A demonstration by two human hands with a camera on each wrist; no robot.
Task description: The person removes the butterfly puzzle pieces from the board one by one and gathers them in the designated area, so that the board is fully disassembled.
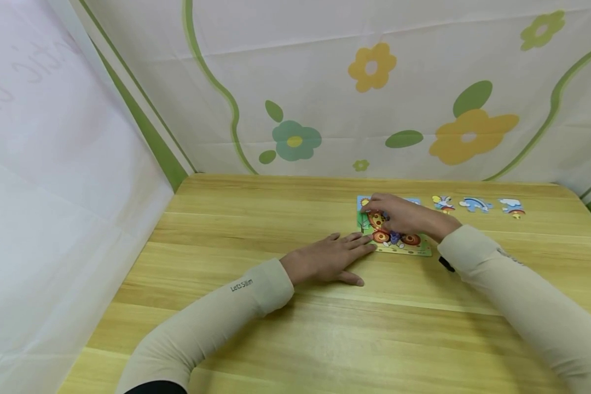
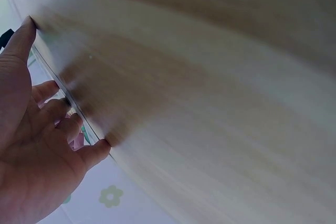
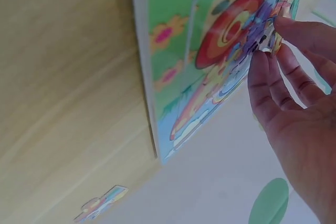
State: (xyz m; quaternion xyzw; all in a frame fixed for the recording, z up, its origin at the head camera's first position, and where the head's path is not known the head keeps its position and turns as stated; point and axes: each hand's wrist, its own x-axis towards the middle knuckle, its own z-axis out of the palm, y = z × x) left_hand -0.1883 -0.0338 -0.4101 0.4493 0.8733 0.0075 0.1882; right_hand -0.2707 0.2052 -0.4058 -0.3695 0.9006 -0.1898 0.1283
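Note:
A butterfly jigsaw puzzle (image 1: 409,239) in its flat tray board lies on the wooden table. My right hand (image 1: 396,213) is over the board's upper left part. In the right wrist view, its thumb and fingers (image 3: 262,77) pinch a small colourful puzzle piece (image 3: 275,44) close over the picture; the hand hides part of it from the head view. My left hand (image 1: 332,257) lies palm down with fingers stretched out, fingertips on the board's lower left edge and thumb on the table.
In a row right of the board lie three loose puzzle pieces: a character piece (image 1: 443,204), a rainbow piece (image 1: 475,204) and a cloud piece (image 1: 512,208). Behind the wooden table (image 1: 335,339) hangs a flowered cloth (image 1: 325,65); a white cloth (image 1: 54,191) hangs at the left.

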